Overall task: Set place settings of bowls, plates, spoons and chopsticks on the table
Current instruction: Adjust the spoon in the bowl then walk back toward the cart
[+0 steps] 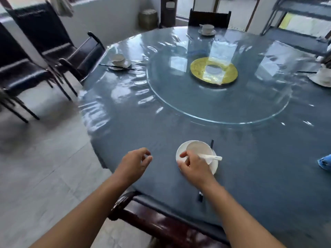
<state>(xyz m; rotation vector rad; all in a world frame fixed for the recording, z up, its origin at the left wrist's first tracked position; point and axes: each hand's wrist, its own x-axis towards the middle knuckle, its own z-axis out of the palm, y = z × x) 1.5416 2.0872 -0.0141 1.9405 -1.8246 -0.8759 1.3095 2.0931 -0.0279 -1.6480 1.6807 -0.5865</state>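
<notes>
Nearest, the right hand point(194, 167) had its fingers curled on a white spoon point(212, 158), holding it across the bowl point(198, 149) that sat on a plate point(215, 169) at the worktop's point(143, 131) 6 o'clock edge. Dark chopsticks point(212, 144) lay just beside the plate at its 3 o'clock. The left hand point(136, 162) hovered loosely curled and apparently empty. Settings stood at 10 o'clock point(119, 61), 12 o'clock point(207, 29) and 3 o'clock point(322, 76). Their spoons could not be made out. This fourth setting looked nearly complete, with the gaps between perhaps left.

Head cam, fwd-down, near table point(143, 133)
</notes>
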